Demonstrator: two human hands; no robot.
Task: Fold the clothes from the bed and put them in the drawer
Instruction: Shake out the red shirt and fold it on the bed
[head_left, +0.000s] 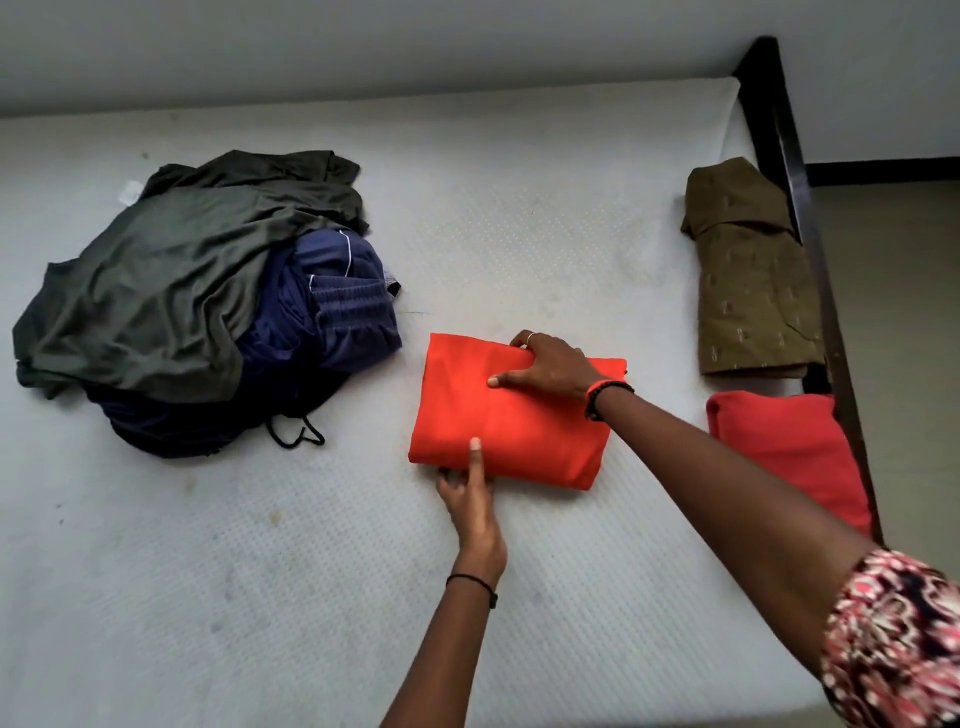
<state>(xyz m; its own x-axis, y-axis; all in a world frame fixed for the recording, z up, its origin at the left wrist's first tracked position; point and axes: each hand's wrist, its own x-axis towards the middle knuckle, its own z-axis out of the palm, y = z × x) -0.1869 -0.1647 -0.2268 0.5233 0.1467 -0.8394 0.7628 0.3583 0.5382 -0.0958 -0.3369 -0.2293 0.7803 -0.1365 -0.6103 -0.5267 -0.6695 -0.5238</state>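
Gripping folded orange garment (514, 421) — two edges.
Pinched at 6 o'clock by left hand (470, 499), thumb atop; clasped at 12 o'clock by right hand (553, 366).

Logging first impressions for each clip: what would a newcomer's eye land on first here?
The bright orange folded garment in the middle of the white mattress stands out, the left hand pinching its near edge and the right hand gripping its far edge. Left of it lies a rumpled heap of dark green and navy clothes; an olive folded garment and a red folded garment sit at the right edge.
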